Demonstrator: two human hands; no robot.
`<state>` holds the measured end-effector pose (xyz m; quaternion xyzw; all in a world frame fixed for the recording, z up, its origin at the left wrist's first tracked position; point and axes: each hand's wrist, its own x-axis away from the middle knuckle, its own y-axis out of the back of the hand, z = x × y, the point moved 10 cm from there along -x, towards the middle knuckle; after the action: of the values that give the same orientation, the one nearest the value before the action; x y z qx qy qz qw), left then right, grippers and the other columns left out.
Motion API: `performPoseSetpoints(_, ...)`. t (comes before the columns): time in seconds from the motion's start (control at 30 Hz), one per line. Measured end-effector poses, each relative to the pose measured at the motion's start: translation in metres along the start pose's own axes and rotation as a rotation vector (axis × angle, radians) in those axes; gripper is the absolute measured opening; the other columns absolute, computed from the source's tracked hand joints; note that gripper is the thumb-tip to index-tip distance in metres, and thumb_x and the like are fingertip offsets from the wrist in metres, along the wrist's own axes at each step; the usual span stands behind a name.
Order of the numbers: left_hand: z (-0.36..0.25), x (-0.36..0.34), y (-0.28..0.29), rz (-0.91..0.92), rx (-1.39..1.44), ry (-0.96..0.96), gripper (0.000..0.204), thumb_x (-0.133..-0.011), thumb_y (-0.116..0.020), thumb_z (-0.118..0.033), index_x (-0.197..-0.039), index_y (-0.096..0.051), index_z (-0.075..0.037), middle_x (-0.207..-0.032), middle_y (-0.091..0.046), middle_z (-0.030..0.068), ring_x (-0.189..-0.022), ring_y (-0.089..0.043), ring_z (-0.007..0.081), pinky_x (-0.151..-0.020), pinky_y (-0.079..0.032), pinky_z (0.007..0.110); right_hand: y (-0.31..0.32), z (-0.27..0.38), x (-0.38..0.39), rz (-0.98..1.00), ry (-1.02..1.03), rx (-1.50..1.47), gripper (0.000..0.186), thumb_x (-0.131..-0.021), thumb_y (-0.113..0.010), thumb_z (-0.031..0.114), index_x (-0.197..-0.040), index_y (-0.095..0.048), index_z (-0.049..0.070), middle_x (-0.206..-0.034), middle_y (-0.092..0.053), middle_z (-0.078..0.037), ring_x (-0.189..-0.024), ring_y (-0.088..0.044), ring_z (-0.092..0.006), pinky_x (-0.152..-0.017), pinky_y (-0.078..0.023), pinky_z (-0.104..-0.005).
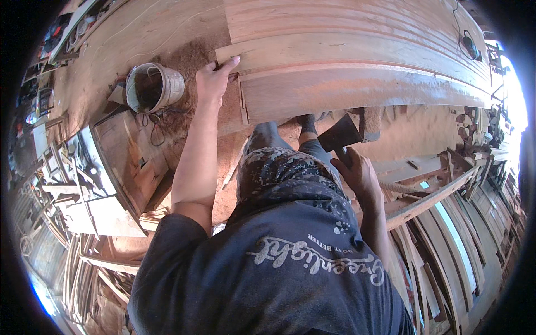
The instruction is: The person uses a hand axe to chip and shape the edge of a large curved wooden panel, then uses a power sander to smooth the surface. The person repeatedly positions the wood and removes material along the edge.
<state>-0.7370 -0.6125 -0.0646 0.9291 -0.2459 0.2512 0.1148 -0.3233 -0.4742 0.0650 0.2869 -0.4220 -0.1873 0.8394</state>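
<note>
My left hand point(212, 84) is closed on the left end of a long pale wooden plank point(290, 51), with the thumb along its top. The plank lies lengthwise across a wide wooden panel point(357, 25), and a board point(312, 89) runs along the near side. Lower right, my right hand point(362, 174) is wrapped round the handle of a short tool with a broad, dark, squarish head point(340, 134); its exact kind I cannot make out. That head is held up near my knee, apart from the boards.
A dusty bucket point(172, 86) stands to the left on the sawdust-covered floor. Below it sits a wooden box-like piece point(131, 156). A corded power tool point(470, 46) rests at the far right of the panel. Stacked planks point(446, 251) fill the lower right.
</note>
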Motion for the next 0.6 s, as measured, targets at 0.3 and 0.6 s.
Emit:
performPoseSetpoints(0.3,-0.006,0.005,-0.005,0.04,-0.03,0.042,0.047,-0.093,-0.086,-0.025,-0.125,-0.072,0.007,-0.121,-0.074,0.0142,-0.106,-0.073,0.0201,-0.085,-0.065,0.035,-0.002,-0.009,-0.001,0.009,-0.062,-0.014,0.046,-0.095,-0.08,0.038,-0.109,-0.067,-0.003,-0.092,-0.072,-0.03,-0.088,-0.073,-0.0477,-0.076,-0.054,-0.0512)
performPoseSetpoints(0.6,0.014,-0.02,0.003,-0.049,-0.004,0.045,0.061,-0.095,-0.085,-0.039,-0.131,-0.069,0.007,-0.126,-0.073,0.0149,-0.114,-0.07,0.0206,-0.086,-0.061,0.034,-0.003,-0.006,-0.007,0.039,-0.017,0.081,0.046,-0.094,-0.081,0.039,-0.113,-0.068,-0.001,-0.094,-0.074,-0.028,-0.089,-0.073,-0.0465,-0.075,-0.055,-0.051)
